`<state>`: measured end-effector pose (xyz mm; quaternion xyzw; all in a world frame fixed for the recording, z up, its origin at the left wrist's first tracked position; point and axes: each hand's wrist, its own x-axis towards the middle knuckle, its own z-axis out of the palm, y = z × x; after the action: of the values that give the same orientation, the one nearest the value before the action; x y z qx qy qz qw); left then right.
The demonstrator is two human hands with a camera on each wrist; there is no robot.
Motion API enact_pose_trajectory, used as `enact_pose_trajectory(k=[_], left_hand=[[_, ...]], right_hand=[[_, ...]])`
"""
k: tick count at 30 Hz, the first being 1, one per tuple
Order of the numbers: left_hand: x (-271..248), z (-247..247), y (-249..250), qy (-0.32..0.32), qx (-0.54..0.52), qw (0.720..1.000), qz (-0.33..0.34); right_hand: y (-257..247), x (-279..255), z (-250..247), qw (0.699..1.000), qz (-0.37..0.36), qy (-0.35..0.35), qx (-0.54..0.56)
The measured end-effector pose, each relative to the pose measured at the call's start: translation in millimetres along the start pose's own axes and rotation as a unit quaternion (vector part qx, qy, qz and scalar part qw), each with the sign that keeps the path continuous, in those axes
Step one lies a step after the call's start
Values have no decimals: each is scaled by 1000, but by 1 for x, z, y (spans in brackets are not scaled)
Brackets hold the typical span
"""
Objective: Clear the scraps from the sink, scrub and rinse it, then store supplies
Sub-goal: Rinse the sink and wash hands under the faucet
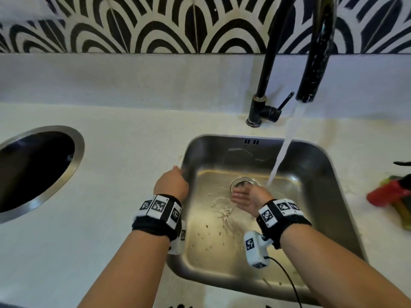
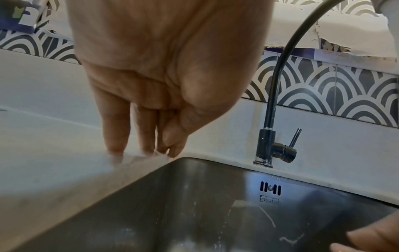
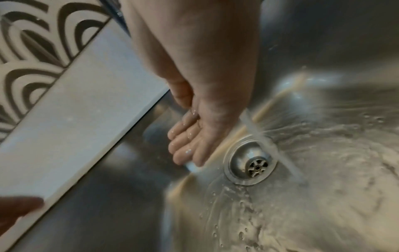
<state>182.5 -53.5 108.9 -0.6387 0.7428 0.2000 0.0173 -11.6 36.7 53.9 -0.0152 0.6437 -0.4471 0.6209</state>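
The rectangular stainless-steel sink [image 1: 315, 174] is set into the pale stone table [image 1: 124, 141], with a black, high-arched tap [image 1: 264, 107] at its back edge. A white stream of water [image 1: 282, 152] falls from the spout and lands just right of the round metal drain [image 3: 251, 163], spreading in ripples over the wet basin floor.

The right hand [image 1: 249, 200] is inside the sink, palm up beside the drain, its wet fingers [image 3: 183, 141] straight, held close together and carrying nothing. The stream passes just beside it.

The left hand [image 1: 171, 183] rests on the table at the sink's left rim, fingers [image 2: 116, 129] extended downward and close together, tips touching the surface at the edge; whether anything thin lies under them is hard to tell, as that spot is blurred.

To the left a round steel-rimmed opening [image 1: 37, 167] is cut into the table. At the far right edge lies a red and yellow-green bundle [image 1: 391, 194], too cropped to identify.
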Motion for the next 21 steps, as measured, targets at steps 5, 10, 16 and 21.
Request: enact_pose_trajectory(k=[5,10,16,21], left_hand=[[1,1,-1,-3,1,1000,-3],[1,0,1,3,13,1000,8],[-1,0,4,6,5,1000,-21],[-3,0,4,8,9,1000,-25]], right_hand=[[-7,-10,-37,991,-20,24,132],[-11,-12,-50,981,-6,-5,195],[-17,-18,-51,980,1,-30,199],[-18,-15,-52,983,11,-32,183]])
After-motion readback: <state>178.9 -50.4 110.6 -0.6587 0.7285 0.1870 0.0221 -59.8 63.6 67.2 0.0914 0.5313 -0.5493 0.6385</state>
